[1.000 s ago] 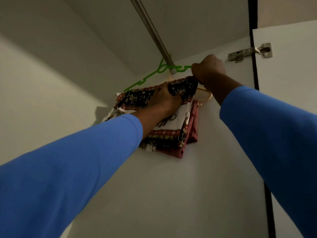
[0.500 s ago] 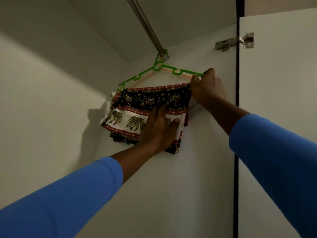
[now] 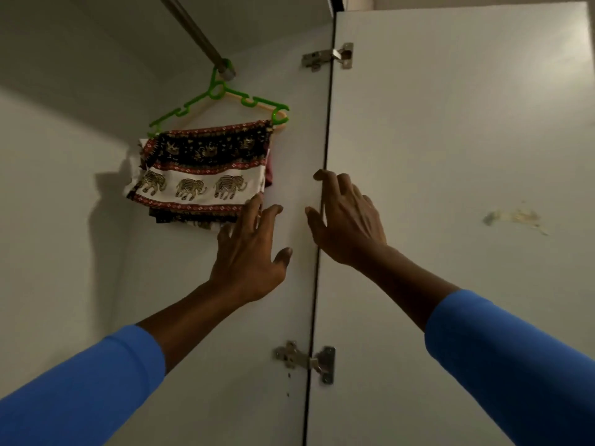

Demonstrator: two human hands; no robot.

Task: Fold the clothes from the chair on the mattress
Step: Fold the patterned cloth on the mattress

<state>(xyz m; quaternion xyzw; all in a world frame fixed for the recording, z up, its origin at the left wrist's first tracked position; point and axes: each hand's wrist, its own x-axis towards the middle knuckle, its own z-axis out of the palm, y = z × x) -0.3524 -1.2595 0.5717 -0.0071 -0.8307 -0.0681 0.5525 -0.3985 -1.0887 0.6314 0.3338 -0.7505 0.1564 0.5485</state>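
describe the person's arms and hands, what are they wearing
Both arms wear snug, plain bright blue long sleeves: the left sleeve and right sleeve end partway up the forearms, leaving the wrists bare. The left hand and right hand are bare, with no gloves, watch or bracelet visible.

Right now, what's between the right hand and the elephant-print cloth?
Head view: from the right hand, bare wardrobe panel, then the left hand, fingertips by the elephant-print cloth.

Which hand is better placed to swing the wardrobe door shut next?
Probably the right. The right hand, open, is over the door near its hinged edge, while the left hand, also open, reaches inside the wardrobe by the lower corner of the elephant-print cloth.
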